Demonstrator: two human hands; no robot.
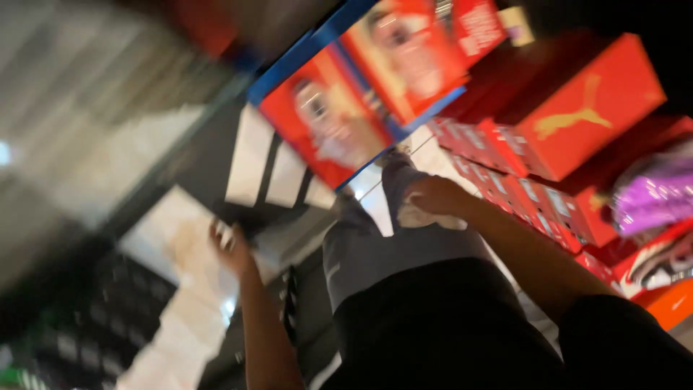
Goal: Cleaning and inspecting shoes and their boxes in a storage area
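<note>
The view is tilted and blurred by motion. My right hand (pixel 435 195) rests against my grey trouser leg (pixel 375 249), its fingers closed over a small white crumpled piece (pixel 426 219). My left hand (pixel 229 244) hangs lower left with the arm stretched out, over a pale floor patch. The fingers look curled, and something small and light may be between them, but the blur hides it. My black shirt (pixel 447 325) fills the lower middle.
Red shoeboxes (pixel 577 108) are stacked at the right, with a row of labelled box ends (pixel 520 188) below them. Blue-edged red picture panels (pixel 339 101) stand at the top centre. A purple shiny item (pixel 653 195) lies at far right. Dark shelving (pixel 94 318) sits at lower left.
</note>
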